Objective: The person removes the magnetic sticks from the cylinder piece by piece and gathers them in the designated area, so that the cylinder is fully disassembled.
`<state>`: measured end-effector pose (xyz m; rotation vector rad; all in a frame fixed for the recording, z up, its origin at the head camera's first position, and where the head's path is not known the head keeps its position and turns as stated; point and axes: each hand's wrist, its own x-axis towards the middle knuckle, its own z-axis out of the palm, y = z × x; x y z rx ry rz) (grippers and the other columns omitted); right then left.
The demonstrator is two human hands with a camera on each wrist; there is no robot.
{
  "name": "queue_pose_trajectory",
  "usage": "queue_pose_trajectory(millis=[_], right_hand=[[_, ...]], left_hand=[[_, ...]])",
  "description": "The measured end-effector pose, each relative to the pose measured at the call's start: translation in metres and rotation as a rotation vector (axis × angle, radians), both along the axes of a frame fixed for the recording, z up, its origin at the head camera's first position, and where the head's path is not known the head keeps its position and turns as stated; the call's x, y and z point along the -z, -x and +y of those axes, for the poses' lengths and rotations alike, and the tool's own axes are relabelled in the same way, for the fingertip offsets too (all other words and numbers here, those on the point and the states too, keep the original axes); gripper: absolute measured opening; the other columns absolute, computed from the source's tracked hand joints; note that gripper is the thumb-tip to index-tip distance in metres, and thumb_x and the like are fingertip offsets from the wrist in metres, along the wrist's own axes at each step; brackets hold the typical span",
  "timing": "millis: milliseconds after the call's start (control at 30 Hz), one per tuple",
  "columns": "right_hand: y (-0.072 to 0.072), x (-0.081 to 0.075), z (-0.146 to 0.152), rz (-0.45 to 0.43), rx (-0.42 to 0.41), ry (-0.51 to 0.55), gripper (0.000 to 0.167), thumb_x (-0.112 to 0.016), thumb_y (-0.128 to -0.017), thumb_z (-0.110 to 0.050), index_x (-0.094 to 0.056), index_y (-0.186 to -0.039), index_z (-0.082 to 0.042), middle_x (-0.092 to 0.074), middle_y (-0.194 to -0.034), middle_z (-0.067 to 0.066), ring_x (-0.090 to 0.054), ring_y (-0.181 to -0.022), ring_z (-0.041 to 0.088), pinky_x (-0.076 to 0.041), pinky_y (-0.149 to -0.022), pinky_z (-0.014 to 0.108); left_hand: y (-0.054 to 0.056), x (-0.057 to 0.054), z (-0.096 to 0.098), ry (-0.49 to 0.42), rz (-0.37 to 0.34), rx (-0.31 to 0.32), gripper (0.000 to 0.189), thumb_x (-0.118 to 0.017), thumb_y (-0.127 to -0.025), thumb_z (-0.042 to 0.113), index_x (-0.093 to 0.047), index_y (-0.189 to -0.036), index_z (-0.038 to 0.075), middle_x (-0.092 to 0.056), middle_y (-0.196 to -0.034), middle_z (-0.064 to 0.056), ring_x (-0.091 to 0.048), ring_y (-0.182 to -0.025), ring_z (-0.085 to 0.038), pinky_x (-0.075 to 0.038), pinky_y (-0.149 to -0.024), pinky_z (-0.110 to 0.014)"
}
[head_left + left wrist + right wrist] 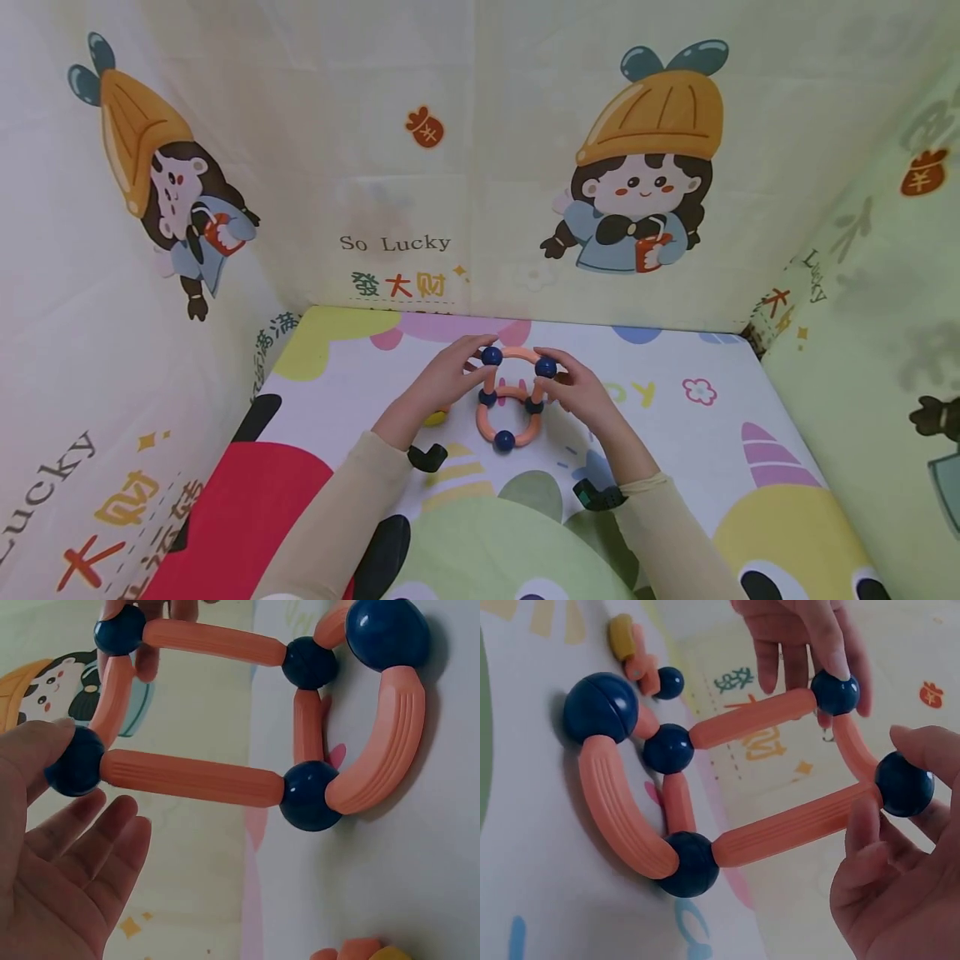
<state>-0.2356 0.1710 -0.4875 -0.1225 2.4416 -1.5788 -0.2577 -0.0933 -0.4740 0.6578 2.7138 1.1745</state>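
Both hands hold a magnetic ball-and-rod frame [483,423] of orange rods and navy balls. My left hand [448,372] pinches the upper left ball [76,761], thumb on one side and fingers behind it. The upper right ball [904,784] is between the thumb and fingers of my right hand [579,390]. A curved rod [519,352] joins these two balls. Two straight rods, one of them this ribbed rod [191,778], run down from them to a lower ring of curved rods with three balls. The ring's front ball [600,709] is close over the table mat.
Beside my left wrist lie a few small pieces, among them a yellow piece [621,637] and a navy ball [669,682]. The printed table mat [645,442] is enclosed by cream cloth walls [495,167] at the back and both sides.
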Motion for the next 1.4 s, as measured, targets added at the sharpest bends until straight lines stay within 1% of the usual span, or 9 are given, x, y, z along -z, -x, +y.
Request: queue_pose_trajectory(millis=[67, 167, 300, 433, 567, 700, 967, 1133, 1400], right_hand=[[0.001, -0.002, -0.002, 0.054, -0.017, -0.065, 0.060, -0.071, -0.085, -0.056, -0.049, -0.140, -0.044, -0.058, -0.116, 0.005, -0.054, -0.096, 0.038, -0.047, -0.067, 0.033], [0.002, -0.005, -0.005, 0.120, -0.036, -0.140, 0.062, -0.069, -0.086, -0.055, -0.048, -0.142, -0.039, -0.054, -0.134, 0.000, -0.052, -0.109, 0.029, -0.050, -0.082, 0.039], [0.004, -0.010, -0.010, 0.120, -0.049, -0.151, 0.062, -0.068, -0.086, -0.058, -0.047, -0.142, -0.043, -0.048, -0.148, -0.004, -0.050, -0.124, 0.029, -0.050, -0.093, 0.050], [0.007, -0.009, -0.015, 0.127, -0.084, -0.101, 0.053, -0.065, -0.089, -0.058, -0.050, -0.138, -0.045, -0.056, -0.141, -0.005, -0.055, -0.123, 0.028, -0.050, -0.096, 0.053], [0.010, -0.007, -0.019, 0.149, -0.103, -0.070, 0.035, -0.062, -0.095, -0.047, -0.059, -0.129, -0.043, -0.063, -0.132, -0.005, -0.059, -0.120, 0.023, -0.048, -0.100, 0.053], [0.012, -0.006, -0.021, 0.146, -0.065, -0.092, 0.028, -0.062, -0.096, -0.043, -0.063, -0.124, -0.042, -0.065, -0.130, -0.004, -0.059, -0.114, 0.023, -0.050, -0.095, 0.050], [0.013, -0.004, -0.023, 0.115, 0.003, -0.089, 0.027, -0.061, -0.096, -0.043, -0.065, -0.123, -0.040, -0.065, -0.129, -0.004, -0.057, -0.116, 0.023, -0.052, -0.093, 0.046], [0.012, -0.005, -0.024, 0.127, 0.019, -0.086, 0.027, -0.061, -0.097, -0.038, -0.066, -0.123, -0.038, -0.065, -0.129, -0.004, -0.057, -0.117, 0.024, -0.052, -0.094, 0.047], [0.014, -0.004, -0.022, 0.176, 0.009, -0.125, 0.023, -0.060, -0.097, -0.038, -0.068, -0.118, -0.039, -0.064, -0.127, -0.008, -0.057, -0.111, 0.022, -0.053, -0.088, 0.042]], left_hand=[[0.001, 0.001, 0.002, 0.010, -0.003, -0.008, 0.056, -0.063, -0.097, 0.037, -0.041, -0.149, 0.035, -0.049, -0.145, 0.005, -0.058, -0.121, -0.018, -0.052, -0.099, -0.036], [0.002, 0.003, 0.004, 0.020, -0.013, -0.024, 0.054, -0.062, -0.097, 0.040, -0.044, -0.148, 0.033, -0.052, -0.142, 0.005, -0.057, -0.118, -0.014, -0.052, -0.098, -0.035], [0.002, 0.004, 0.004, 0.017, -0.020, -0.031, 0.052, -0.061, -0.097, 0.040, -0.046, -0.147, 0.033, -0.053, -0.141, 0.004, -0.057, -0.118, -0.015, -0.052, -0.098, -0.036], [0.001, 0.005, 0.004, 0.005, -0.001, -0.026, 0.051, -0.062, -0.098, 0.036, -0.047, -0.146, 0.029, -0.056, -0.137, 0.002, -0.058, -0.117, -0.016, -0.053, -0.097, -0.037], [-0.001, 0.005, 0.004, 0.000, 0.009, -0.026, 0.050, -0.062, -0.098, 0.034, -0.048, -0.146, 0.028, -0.058, -0.134, 0.002, -0.058, -0.117, -0.015, -0.053, -0.097, -0.037], [-0.001, 0.004, 0.005, -0.008, 0.010, -0.026, 0.050, -0.062, -0.098, 0.036, -0.048, -0.145, 0.028, -0.058, -0.134, 0.003, -0.058, -0.117, -0.015, -0.053, -0.097, -0.037], [-0.001, 0.004, 0.007, -0.012, 0.022, -0.019, 0.050, -0.061, -0.098, 0.037, -0.049, -0.146, 0.028, -0.057, -0.135, 0.003, -0.058, -0.116, -0.015, -0.054, -0.096, -0.035], [-0.001, 0.005, 0.007, -0.021, 0.023, -0.013, 0.052, -0.061, -0.098, 0.040, -0.048, -0.146, 0.026, -0.057, -0.136, 0.003, -0.057, -0.117, -0.015, -0.054, -0.096, -0.035], [-0.001, 0.004, 0.008, -0.010, 0.029, -0.013, 0.051, -0.061, -0.098, 0.040, -0.048, -0.146, 0.028, -0.057, -0.135, 0.004, -0.057, -0.117, -0.014, -0.054, -0.096, -0.033]])
